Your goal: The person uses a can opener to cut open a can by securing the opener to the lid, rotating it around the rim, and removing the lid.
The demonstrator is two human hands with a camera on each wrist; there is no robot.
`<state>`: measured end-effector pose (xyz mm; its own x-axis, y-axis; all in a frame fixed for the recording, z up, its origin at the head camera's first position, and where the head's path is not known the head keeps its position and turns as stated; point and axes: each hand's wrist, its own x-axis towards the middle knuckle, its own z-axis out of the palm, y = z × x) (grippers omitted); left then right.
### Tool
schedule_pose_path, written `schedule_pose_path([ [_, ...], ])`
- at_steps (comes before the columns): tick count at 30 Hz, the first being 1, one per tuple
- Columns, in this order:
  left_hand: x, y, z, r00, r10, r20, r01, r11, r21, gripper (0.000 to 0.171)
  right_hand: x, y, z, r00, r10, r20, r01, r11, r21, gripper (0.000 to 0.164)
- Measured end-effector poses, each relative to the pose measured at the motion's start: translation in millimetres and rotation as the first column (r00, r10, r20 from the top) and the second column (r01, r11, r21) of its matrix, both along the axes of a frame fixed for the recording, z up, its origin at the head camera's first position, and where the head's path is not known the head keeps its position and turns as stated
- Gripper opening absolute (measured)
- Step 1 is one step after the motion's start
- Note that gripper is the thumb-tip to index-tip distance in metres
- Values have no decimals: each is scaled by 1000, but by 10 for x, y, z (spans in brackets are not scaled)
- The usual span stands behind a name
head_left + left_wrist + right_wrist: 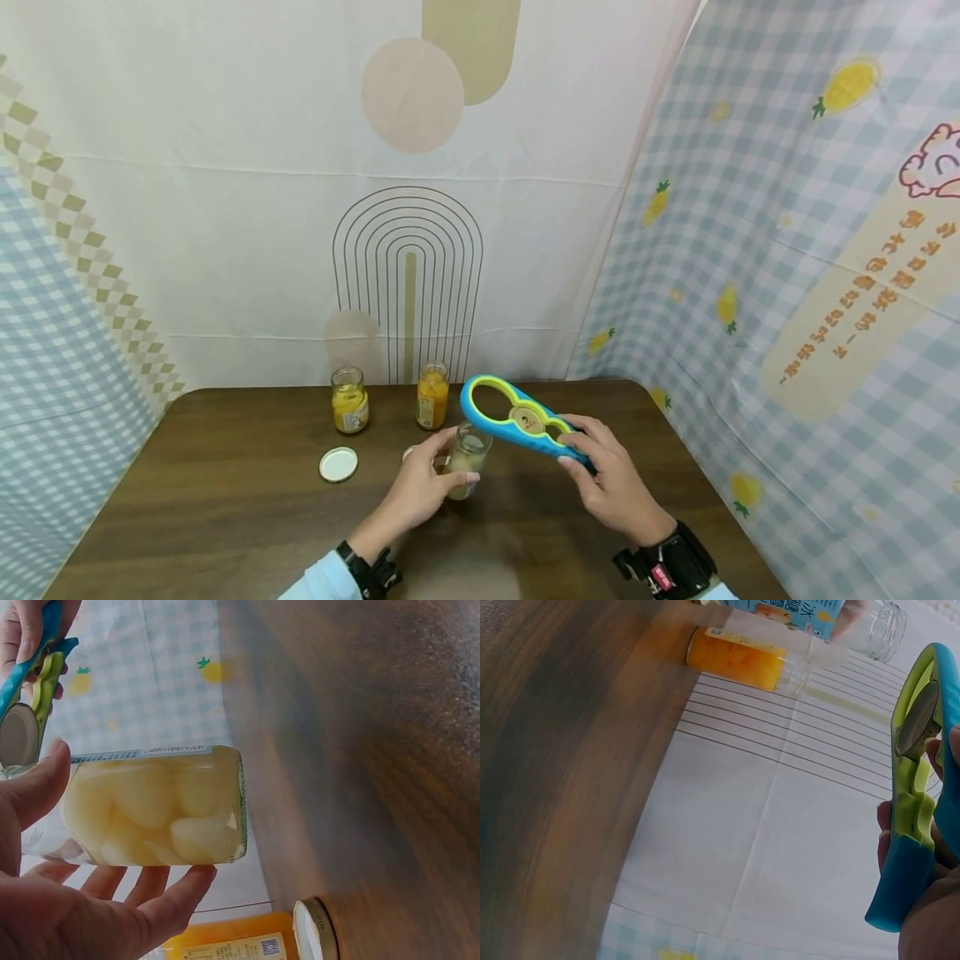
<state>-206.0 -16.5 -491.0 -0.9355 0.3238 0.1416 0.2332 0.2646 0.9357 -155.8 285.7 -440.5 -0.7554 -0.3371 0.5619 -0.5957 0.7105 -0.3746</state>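
Note:
My left hand (425, 477) holds an open glass jar (470, 450) of pale, chunky contents, thumb on the near side and fingers spread along the other. In the left wrist view, pale pieces (150, 806) in liquid show through its glass. To the right, my right hand (611, 479) grips the handle end of a blue and green jar opener (480, 415), which is tilted with its largest ring toward the jar. A round metal lid (919, 720) sits in the opener's middle ring. The opener is apart from the jar's mouth.
Toward the back stand an open jar (350, 408) with yellow contents and an open jar (432, 400) with orange contents. A white lid (338, 465) lies on the brown table (225, 517); another lid (315, 930) is partly hidden behind my left hand in the head view. Cloth walls surround the table.

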Motion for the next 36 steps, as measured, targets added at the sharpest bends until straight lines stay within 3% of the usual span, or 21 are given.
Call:
schedule_pose_path([
  [6,-29,47,-23,1000,-8,25,8,1000,-10,66,8,16,-20,1000,-6,-1,6,1000,-4,24],
  [13,-136,160,-77,1000,-2,30,3,1000,-14,64,7,22,-5,1000,-11,-12,11,1000,-6,24],
  [20,-263,261,-170,999,31,-22,-32,997,-73,62,13,35,-22,999,-11,-33,11,1000,0,26],
  [28,-390,332,-188,997,57,-48,-61,994,-87,42,27,12,-74,998,-2,-55,4,999,33,28],
  [32,-434,382,-189,995,77,-62,-82,993,-84,46,14,12,-66,998,-3,-58,5,999,40,28],
  [36,-490,453,-174,993,91,-70,-100,986,-135,56,-2,24,-45,998,-18,-65,21,999,43,27],
])
